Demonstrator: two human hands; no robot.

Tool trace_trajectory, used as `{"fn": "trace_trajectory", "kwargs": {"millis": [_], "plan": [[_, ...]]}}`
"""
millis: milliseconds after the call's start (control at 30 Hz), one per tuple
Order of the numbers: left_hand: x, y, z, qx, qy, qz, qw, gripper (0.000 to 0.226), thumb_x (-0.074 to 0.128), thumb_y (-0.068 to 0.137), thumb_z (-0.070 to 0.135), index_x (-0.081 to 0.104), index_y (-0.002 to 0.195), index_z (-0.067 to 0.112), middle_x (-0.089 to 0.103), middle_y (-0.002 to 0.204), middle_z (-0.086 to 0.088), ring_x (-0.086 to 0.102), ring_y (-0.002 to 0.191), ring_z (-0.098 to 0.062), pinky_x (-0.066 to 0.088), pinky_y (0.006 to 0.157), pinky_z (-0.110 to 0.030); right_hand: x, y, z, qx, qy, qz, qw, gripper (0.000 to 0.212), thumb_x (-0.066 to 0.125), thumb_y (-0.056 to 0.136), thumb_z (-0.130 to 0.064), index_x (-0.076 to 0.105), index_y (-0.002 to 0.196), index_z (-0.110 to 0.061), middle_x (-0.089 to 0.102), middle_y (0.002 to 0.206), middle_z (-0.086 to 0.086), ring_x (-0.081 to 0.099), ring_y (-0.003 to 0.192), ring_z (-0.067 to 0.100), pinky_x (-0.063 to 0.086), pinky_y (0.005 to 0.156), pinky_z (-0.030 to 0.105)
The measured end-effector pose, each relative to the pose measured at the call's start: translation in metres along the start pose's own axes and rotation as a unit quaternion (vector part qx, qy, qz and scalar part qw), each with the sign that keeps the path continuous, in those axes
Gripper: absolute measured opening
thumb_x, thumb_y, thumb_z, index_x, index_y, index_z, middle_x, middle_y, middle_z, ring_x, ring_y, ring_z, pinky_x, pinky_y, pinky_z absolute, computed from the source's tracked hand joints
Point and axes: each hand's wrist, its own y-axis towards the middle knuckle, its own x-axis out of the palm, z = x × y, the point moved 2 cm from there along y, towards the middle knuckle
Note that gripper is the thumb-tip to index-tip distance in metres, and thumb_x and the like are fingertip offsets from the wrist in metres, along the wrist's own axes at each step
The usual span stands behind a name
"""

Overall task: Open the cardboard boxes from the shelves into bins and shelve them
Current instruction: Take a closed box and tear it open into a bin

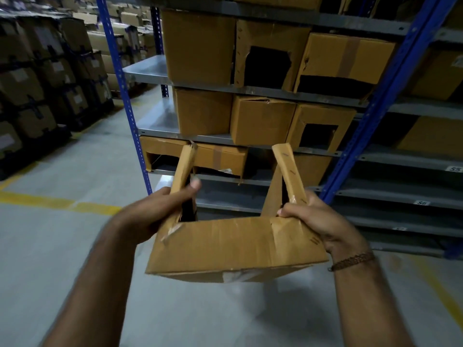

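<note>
A person stands in a warehouse aisle facing a blue-posted steel rack [370, 113] and holds a cardboard box [233, 246] in mid-air above the grey concrete floor [62, 246], in front of the rack's lower shelves. The box is carried by nothing but the two hands. Two of its flaps stand up: the left flap [184, 166] and the right flap [288, 169], with the opening between them turned toward the rack.

The left hand [160, 209] grips the box at its upper left corner, thumb [191, 187] pressed against the base of the left flap and the fingers hidden behind the cardboard. The right hand [318, 221] grips the upper right corner, fingers curled round the base of the right flap; a braided bracelet [353, 260] circles that wrist.

On the rack's grey shelves stand further cardboard boxes, several with rough rectangular holes cut in their fronts, for example one on the upper shelf [265, 53] and one on the shelf below [320, 128]. Shelf labels reading S5 [454, 169] and S6 [421, 203] show at the right-hand shelf edges. A yellow line [57, 202] crosses the floor at left, and stacked cartons [45, 78] fill the far left background.
</note>
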Motion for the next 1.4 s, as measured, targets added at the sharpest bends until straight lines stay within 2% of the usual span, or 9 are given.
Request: {"fn": "trace_trajectory", "kwargs": {"millis": [133, 233, 467, 567, 633, 700, 1000, 1167, 1400], "plan": [[0.019, 0.018, -0.01, 0.016, 0.095, 0.13, 0.987, 0.028, 0.073, 0.094, 0.015, 0.053, 0.114, 0.014, 0.065, 0.095, -0.009, 0.066, 0.082, -0.022, 0.055, 0.067, -0.034, 0.014, 0.004, 0.01, 0.016, -0.08, 0.014, 0.997, 0.069, 0.085, 0.076, -0.015, 0.047, 0.134, -0.026, 0.064, 0.114, 0.01, 0.066, 0.104, 0.029, 0.06, 0.092, 0.053], [0.031, 0.032, -0.025, 0.038, 0.17, 0.204, 0.963, 0.025, 0.069, 0.092, 0.009, 0.057, 0.114, 0.012, 0.059, 0.088, -0.004, 0.061, 0.081, -0.02, 0.053, 0.07, -0.037, 0.019, 0.009, 0.018, 0.041, -0.131, 0.018, 0.99, 0.071, 0.09, 0.071, -0.016, 0.052, 0.13, -0.025, 0.067, 0.111, 0.007, 0.067, 0.102, 0.028, 0.06, 0.092, 0.054], [0.043, 0.044, -0.016, 0.093, 0.231, 0.274, 0.929, 0.028, 0.062, 0.096, 0.007, 0.065, 0.124, 0.007, 0.055, 0.081, 0.002, 0.057, 0.076, -0.017, 0.051, 0.071, -0.037, 0.029, 0.015, 0.03, 0.053, -0.148, 0.054, 0.986, 0.123, 0.084, 0.015, -0.09, 0.059, 0.117, -0.026, 0.071, 0.106, -0.001, 0.069, 0.098, 0.022, 0.06, 0.085, 0.045], [0.045, 0.049, -0.011, 0.107, 0.235, 0.288, 0.922, 0.034, 0.062, 0.097, 0.006, 0.064, 0.131, 0.007, 0.059, 0.088, -0.002, 0.058, 0.08, -0.018, 0.05, 0.071, -0.037, 0.036, 0.015, 0.033, 0.065, -0.113, 0.124, 0.984, 0.077, 0.093, 0.054, -0.063, 0.061, 0.113, -0.025, 0.07, 0.1, 0.0, 0.068, 0.089, 0.02, 0.059, 0.078, 0.04], [0.049, 0.048, -0.009, 0.125, 0.24, 0.303, 0.914, 0.035, 0.064, 0.096, 0.007, 0.064, 0.131, 0.008, 0.061, 0.094, -0.004, 0.059, 0.084, -0.02, 0.052, 0.073, -0.038, 0.036, 0.011, 0.037, 0.062, -0.109, 0.201, 0.972, 0.029, 0.081, 0.082, -0.022, 0.061, 0.103, -0.018, 0.066, 0.09, 0.002, 0.063, 0.074, 0.016, 0.052, 0.062, 0.03], [0.054, 0.045, -0.008, 0.148, 0.251, 0.327, 0.899, 0.035, 0.068, 0.095, 0.011, 0.065, 0.13, 0.01, 0.063, 0.096, -0.004, 0.06, 0.085, -0.021, 0.057, 0.077, -0.042, 0.033, 0.013, 0.043, 0.038, -0.102, 0.243, 0.964, 0.013, 0.069, 0.089, -0.003, 0.06, 0.093, -0.013, 0.061, 0.08, 0.002, 0.057, 0.063, 0.014, 0.043, 0.05, 0.025], [0.07, 0.031, 0.005, 0.22, 0.171, 0.403, 0.872, 0.057, 0.071, 0.086, 0.007, 0.057, 0.141, 0.012, 0.069, 0.111, -0.009, 0.066, 0.098, -0.03, 0.06, 0.082, -0.051, 0.016, 0.006, 0.022, -0.112, -0.083, 0.356, 0.924, 0.023, 0.08, 0.087, -0.009, 0.07, 0.108, -0.013, 0.071, 0.093, -0.001, 0.073, 0.085, 0.02, 0.067, 0.075, 0.045], [0.088, 0.019, 0.029, 0.264, 0.124, 0.429, 0.855, 0.041, 0.063, 0.083, 0.001, 0.065, 0.123, 0.006, 0.063, 0.088, -0.004, 0.056, 0.074, -0.022, 0.044, 0.057, -0.027, -0.019, -0.014, -0.004, -0.212, -0.088, 0.408, 0.884, 0.022, 0.079, 0.085, -0.005, 0.073, 0.105, -0.011, 0.066, 0.082, -0.009, 0.065, 0.07, 0.007, 0.059, 0.064, 0.027], [0.129, -0.003, 0.085, 0.357, 0.058, 0.45, 0.816, 0.041, 0.061, 0.087, 0.0, 0.063, 0.128, 0.004, 0.063, 0.087, -0.006, 0.049, 0.061, -0.004, 0.035, 0.047, -0.012, -0.078, -0.037, -0.03, -0.299, -0.037, 0.451, 0.84, 0.038, 0.078, 0.088, -0.003, 0.072, 0.125, -0.01, 0.071, 0.106, -0.006, 0.063, 0.087, -0.004, 0.045, 0.075, 0.003]]}}
